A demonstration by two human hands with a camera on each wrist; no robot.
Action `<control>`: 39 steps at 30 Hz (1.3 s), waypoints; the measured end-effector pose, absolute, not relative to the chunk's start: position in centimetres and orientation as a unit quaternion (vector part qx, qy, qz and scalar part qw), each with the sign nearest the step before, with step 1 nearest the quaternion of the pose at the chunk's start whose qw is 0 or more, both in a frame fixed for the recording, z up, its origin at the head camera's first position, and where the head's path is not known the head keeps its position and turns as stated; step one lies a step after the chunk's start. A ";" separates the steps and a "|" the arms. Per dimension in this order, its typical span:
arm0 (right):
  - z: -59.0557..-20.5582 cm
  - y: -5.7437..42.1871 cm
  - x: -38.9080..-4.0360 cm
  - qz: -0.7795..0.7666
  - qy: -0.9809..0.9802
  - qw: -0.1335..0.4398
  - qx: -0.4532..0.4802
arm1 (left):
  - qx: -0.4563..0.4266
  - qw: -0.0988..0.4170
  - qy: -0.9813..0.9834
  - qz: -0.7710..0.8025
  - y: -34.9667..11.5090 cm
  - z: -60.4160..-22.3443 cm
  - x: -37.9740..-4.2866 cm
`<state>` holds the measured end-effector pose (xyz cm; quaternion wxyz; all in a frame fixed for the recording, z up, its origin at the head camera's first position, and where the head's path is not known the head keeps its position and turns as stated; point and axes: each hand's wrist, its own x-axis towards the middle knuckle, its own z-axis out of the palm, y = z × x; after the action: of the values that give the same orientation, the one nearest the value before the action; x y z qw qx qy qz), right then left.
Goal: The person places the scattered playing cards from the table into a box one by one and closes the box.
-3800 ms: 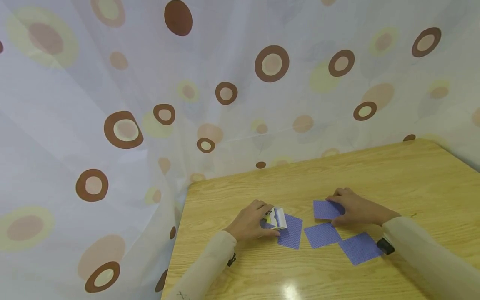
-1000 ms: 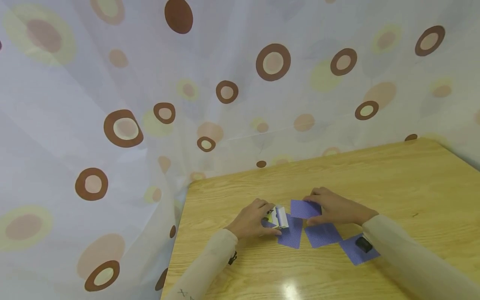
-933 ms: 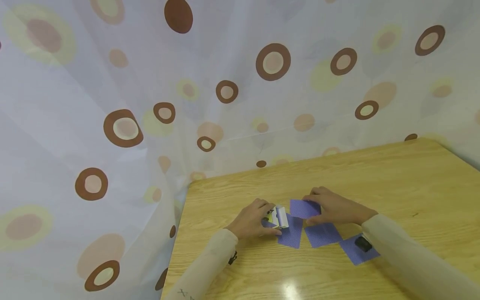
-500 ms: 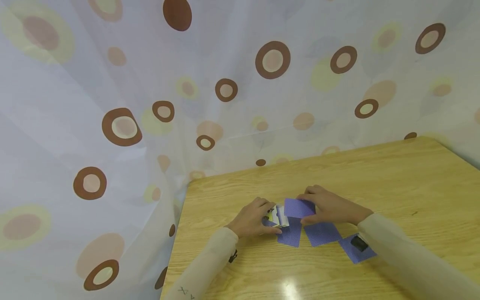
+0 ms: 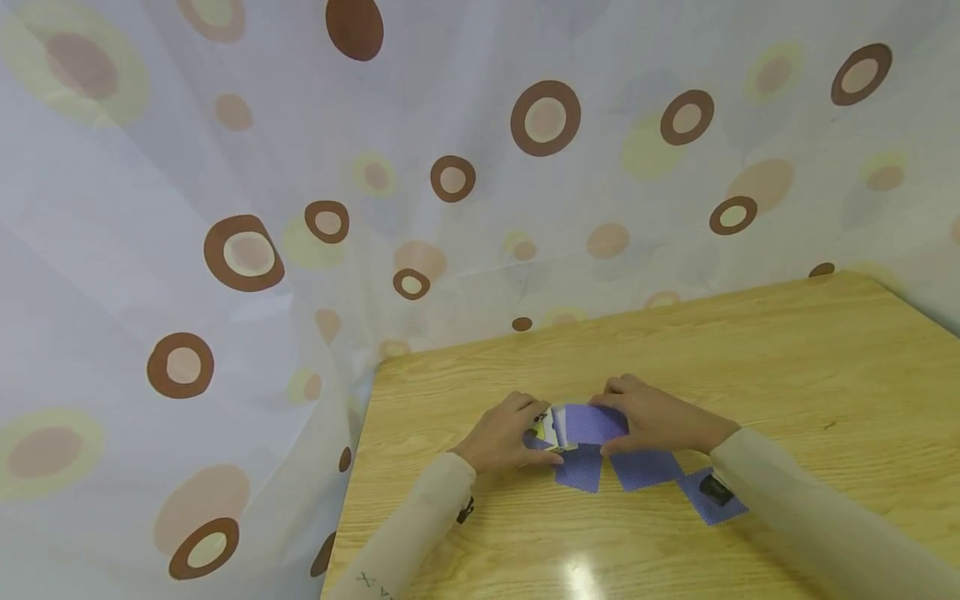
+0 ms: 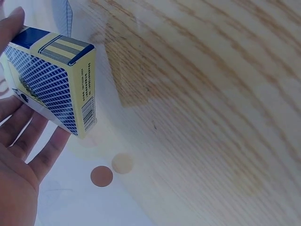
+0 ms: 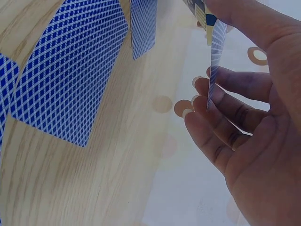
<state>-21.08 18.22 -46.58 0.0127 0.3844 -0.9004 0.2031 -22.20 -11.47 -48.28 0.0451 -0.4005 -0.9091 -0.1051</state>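
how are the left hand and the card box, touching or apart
Touching. The left wrist view shows the left hand holding the card box between its thumb and fingers.

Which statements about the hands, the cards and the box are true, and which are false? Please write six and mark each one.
1. The left hand holds the card box. True.
2. The right hand holds a patterned card. True.
3. That pattern is red and white. False: it is blue and white.
4. Three more cards lie on the table. True.
5. Those three show numbers upward. False: their patterned sides face up.
6. The person wears black on both arms. False: the sleeves are pale.
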 end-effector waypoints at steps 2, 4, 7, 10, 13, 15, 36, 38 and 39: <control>-46.7 18.3 -21.1 0.202 -0.901 0.014 0.384 | -0.401 0.047 -0.909 -0.104 -11.5 -48.3 -22.3; -46.8 18.4 -21.0 0.202 -0.901 0.014 0.385 | -0.403 0.049 -0.908 -0.103 -11.5 -48.3 -22.3; -46.9 18.5 -21.0 0.200 -0.901 0.014 0.386 | -0.404 0.050 -0.907 -0.105 -11.4 -48.4 -22.4; -46.8 18.5 -20.9 0.197 -0.896 0.022 0.396 | -0.406 0.053 -0.906 -0.107 -11.4 -48.5 -22.5; -46.8 18.3 -20.9 0.192 -0.895 0.029 0.401 | -0.407 0.053 -0.905 -0.110 -11.4 -48.6 -22.5; -46.7 18.2 -20.9 0.189 -0.896 0.029 0.400 | -0.407 0.052 -0.905 -0.111 -11.3 -48.6 -22.5; -46.2 17.1 -20.5 0.176 -0.896 0.040 0.406 | -0.415 0.053 -0.902 -0.103 -10.8 -48.4 -22.4; -46.1 16.9 -20.6 0.179 -0.895 0.036 0.407 | -0.418 0.054 -0.901 -0.105 -10.8 -48.5 -22.5; -46.1 16.8 -20.6 0.181 -0.893 0.036 0.410 | -0.418 0.055 -0.901 -0.103 -10.8 -48.5 -22.5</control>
<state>-20.62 16.82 -46.13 0.0360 0.4097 -0.8935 0.1806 -22.48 -10.79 -48.51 0.0551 -0.4182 -0.9008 -0.1034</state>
